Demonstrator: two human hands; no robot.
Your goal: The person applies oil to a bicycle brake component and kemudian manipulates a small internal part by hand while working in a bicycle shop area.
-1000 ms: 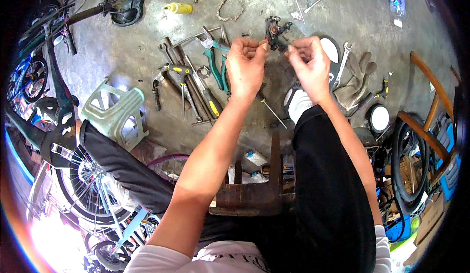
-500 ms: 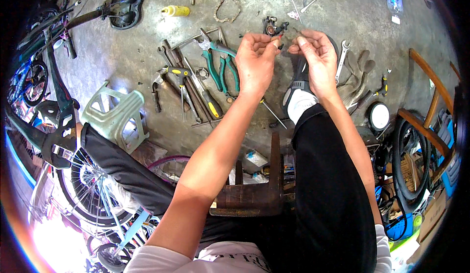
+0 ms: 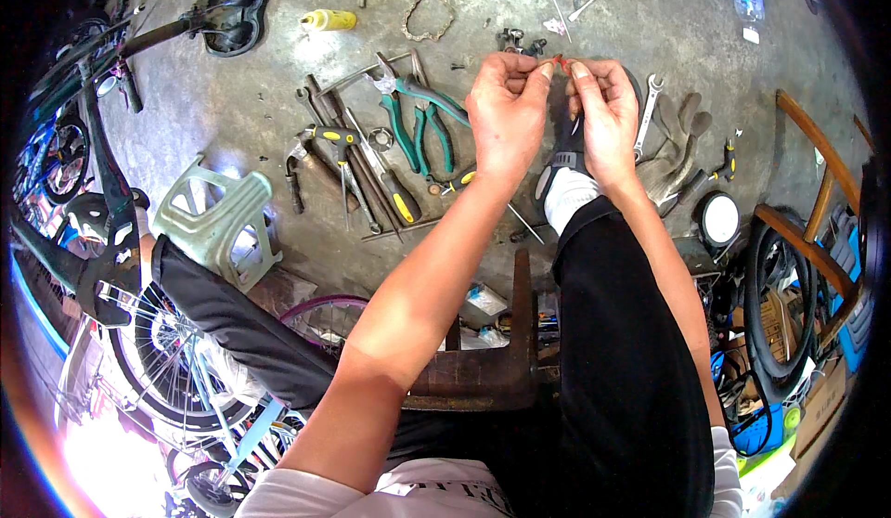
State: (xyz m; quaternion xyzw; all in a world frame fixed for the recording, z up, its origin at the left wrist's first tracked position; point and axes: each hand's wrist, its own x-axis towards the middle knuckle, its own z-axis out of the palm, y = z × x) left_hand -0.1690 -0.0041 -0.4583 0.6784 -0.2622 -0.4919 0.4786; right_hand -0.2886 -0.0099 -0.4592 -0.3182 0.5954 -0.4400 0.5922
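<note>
My left hand (image 3: 508,100) is closed in a pinch, with a small red piece (image 3: 558,59) showing at its fingertips. My right hand (image 3: 601,100) also pinches, its thumb and finger meeting the left fingertips at the red piece. Whatever else lies between the right fingers is too small to make out. Just beyond my left hand, a dark metal bike part (image 3: 520,42) rests on the floor. Green-handled pliers (image 3: 397,123) lie left of my left hand. To the right of my right hand is a combination wrench (image 3: 650,114).
Among the tools on the left are a hammer (image 3: 320,167) and a yellow-and-black screwdriver (image 3: 402,200). A yellow bottle (image 3: 329,20) and a bike chain (image 3: 429,19) lie farther off. Work gloves (image 3: 682,147) are at right, a pale green stool (image 3: 218,207) at left.
My left hand has moved right, away from the dark bike part, until its fingertips meet those of my right hand. The right hand stays in nearly the same place.
</note>
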